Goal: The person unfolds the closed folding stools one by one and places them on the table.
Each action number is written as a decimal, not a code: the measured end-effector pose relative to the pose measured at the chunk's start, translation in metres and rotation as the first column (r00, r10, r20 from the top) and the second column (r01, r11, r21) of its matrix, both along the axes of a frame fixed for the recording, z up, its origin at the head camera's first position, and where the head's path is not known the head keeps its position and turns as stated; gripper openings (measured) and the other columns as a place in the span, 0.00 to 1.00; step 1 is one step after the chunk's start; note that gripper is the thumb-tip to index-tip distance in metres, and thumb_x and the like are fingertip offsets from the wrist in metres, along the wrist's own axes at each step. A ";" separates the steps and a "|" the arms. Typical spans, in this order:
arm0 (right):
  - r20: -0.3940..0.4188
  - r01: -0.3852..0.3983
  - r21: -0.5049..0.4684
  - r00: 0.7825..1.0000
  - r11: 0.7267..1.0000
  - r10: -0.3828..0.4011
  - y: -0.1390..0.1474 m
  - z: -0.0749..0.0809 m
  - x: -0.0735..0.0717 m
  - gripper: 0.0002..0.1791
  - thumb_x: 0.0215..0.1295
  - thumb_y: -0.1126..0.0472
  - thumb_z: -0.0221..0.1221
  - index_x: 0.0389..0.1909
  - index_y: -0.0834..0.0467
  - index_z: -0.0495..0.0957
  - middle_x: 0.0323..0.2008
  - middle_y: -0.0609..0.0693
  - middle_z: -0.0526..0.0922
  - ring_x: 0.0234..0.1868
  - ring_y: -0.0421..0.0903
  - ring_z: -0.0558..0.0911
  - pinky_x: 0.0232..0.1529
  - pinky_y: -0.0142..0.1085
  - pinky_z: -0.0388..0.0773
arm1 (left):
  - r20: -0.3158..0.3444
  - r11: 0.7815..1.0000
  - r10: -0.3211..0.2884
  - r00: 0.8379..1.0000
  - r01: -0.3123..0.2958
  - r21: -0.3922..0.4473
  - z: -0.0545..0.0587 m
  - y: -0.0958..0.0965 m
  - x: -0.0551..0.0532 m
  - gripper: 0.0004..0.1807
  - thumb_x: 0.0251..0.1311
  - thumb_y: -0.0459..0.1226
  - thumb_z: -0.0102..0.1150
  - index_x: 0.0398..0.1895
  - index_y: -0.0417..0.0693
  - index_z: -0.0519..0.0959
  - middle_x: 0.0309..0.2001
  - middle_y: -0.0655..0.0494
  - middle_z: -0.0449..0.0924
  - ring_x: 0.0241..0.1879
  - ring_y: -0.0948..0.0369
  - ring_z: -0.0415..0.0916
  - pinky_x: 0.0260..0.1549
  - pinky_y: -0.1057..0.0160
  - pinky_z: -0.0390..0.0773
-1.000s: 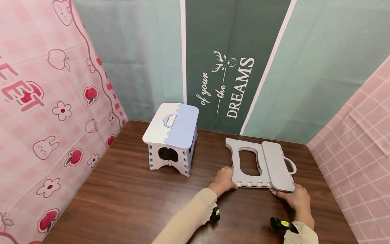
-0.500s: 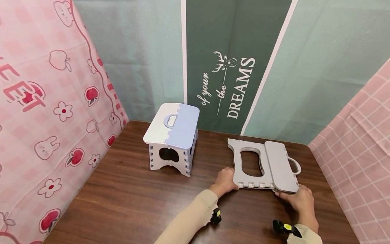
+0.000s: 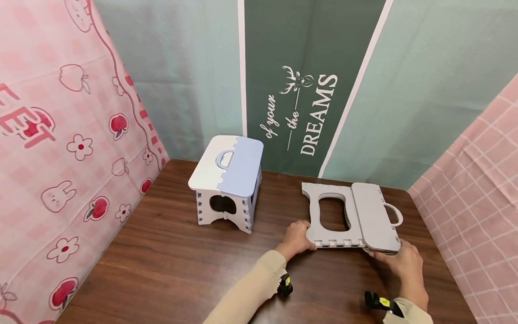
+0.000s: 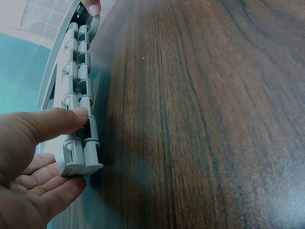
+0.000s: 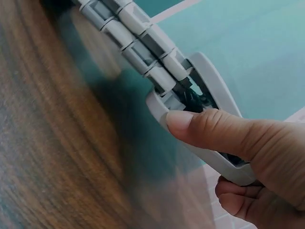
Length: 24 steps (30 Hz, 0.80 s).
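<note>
The folded stool (image 3: 362, 220) is near the desk's (image 3: 162, 265) far right corner, its hinged edge toward the near edge and its handle (image 3: 400, 216) toward the right edge; the left hand (image 3: 297, 237) pinches its near left corner, the thumb laid across the hinged edge and the fingers (image 4: 62, 195) under the end; the right hand (image 3: 406, 263) pinches the near end of the seat panel (image 3: 374, 211), its thumb (image 5: 209, 131) pressed on the rim and the fingers curled on the other side; against the frame of a second ago, the seat panel and handle sit farther toward the desk's right edge, and the right hand has shifted the same way; against half a second ago, the panel also shows slightly higher in the head view, while the left hand is in nearly the same place; how much of the folded stool touches the desk, I cannot tell; the standing stool (image 3: 232, 180), white and lilac, is upright by the far edge, left of the middle, well apart from both hands and unmoved; black wrist cameras (image 3: 285, 285) sit at the cuffs of the beige sleeves (image 3: 247, 292); behind the far edge hangs a green cloth (image 3: 202, 67) with white lettering, and pink cloths (image 3: 36, 252) flank the desk on the left and right
</note>
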State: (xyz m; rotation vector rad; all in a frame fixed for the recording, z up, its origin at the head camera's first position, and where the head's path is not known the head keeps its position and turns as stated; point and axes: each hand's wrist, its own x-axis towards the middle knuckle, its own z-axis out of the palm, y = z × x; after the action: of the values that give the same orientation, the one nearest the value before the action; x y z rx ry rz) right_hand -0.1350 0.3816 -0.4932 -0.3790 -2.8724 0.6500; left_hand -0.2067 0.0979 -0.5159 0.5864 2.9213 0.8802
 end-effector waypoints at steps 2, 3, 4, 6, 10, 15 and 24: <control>-0.015 -0.010 0.008 1.000 1.000 0.010 0.000 0.002 0.001 0.50 0.35 0.51 0.75 0.49 0.82 0.63 0.41 0.78 0.70 0.45 0.72 0.68 0.45 0.60 0.62 | 0.006 1.000 0.006 1.000 -0.006 0.010 0.000 -0.001 -0.001 0.34 0.28 0.46 0.80 0.45 0.45 0.80 0.41 0.55 0.79 0.41 0.57 0.76 0.40 0.67 0.73; -0.022 -0.017 0.014 1.000 1.000 0.017 0.000 0.003 0.001 0.49 0.35 0.51 0.75 0.49 0.83 0.63 0.40 0.78 0.70 0.44 0.72 0.68 0.44 0.60 0.62 | 0.012 1.000 0.009 1.000 -0.009 0.011 0.000 -0.001 -0.001 0.34 0.28 0.46 0.80 0.46 0.46 0.80 0.41 0.56 0.79 0.41 0.58 0.75 0.40 0.67 0.72; -0.027 -0.018 0.018 0.999 1.000 0.019 -0.001 0.004 0.002 0.49 0.35 0.52 0.75 0.49 0.83 0.63 0.40 0.78 0.70 0.44 0.72 0.68 0.44 0.60 0.62 | 0.014 1.000 0.009 1.000 -0.009 0.011 0.001 -0.001 -0.001 0.34 0.28 0.46 0.80 0.45 0.46 0.80 0.41 0.56 0.79 0.41 0.58 0.76 0.40 0.67 0.72; -0.035 -0.017 0.021 0.999 1.000 0.018 -0.002 0.006 0.003 0.49 0.34 0.52 0.75 0.48 0.83 0.63 0.40 0.78 0.69 0.44 0.72 0.67 0.44 0.60 0.62 | 0.023 1.000 0.011 1.000 -0.012 0.009 0.001 0.000 -0.001 0.34 0.28 0.46 0.80 0.45 0.46 0.80 0.41 0.56 0.79 0.41 0.58 0.76 0.40 0.67 0.72; -0.066 -0.001 0.008 0.998 1.000 0.002 -0.006 0.011 0.004 0.49 0.32 0.55 0.75 0.49 0.83 0.63 0.40 0.79 0.68 0.43 0.73 0.66 0.43 0.61 0.62 | 0.039 1.000 0.017 0.999 -0.018 0.008 0.001 0.000 -0.001 0.34 0.28 0.46 0.80 0.45 0.45 0.80 0.40 0.56 0.79 0.41 0.58 0.76 0.39 0.67 0.72; -0.092 0.006 -0.002 0.996 1.000 -0.006 -0.010 0.019 0.004 0.49 0.31 0.57 0.75 0.50 0.82 0.62 0.41 0.79 0.66 0.43 0.74 0.66 0.43 0.61 0.63 | 0.060 1.000 0.022 0.998 -0.023 0.009 0.002 0.000 -0.001 0.34 0.28 0.45 0.80 0.45 0.45 0.80 0.40 0.55 0.79 0.42 0.58 0.75 0.40 0.66 0.72; -0.108 0.003 -0.009 0.994 1.000 -0.004 -0.012 0.021 0.006 0.48 0.32 0.59 0.74 0.50 0.82 0.61 0.41 0.78 0.66 0.44 0.73 0.66 0.44 0.61 0.62 | 0.074 1.000 0.020 0.997 -0.020 -0.006 0.003 0.000 -0.001 0.35 0.28 0.45 0.80 0.47 0.46 0.80 0.41 0.55 0.79 0.43 0.57 0.75 0.41 0.67 0.72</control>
State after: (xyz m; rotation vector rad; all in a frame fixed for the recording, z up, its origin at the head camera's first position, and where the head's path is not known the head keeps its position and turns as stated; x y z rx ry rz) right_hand -0.1290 0.3697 -0.4718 -0.3391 -2.7665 0.6621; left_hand -0.2081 0.0983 -0.5131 0.5137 2.8669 0.8767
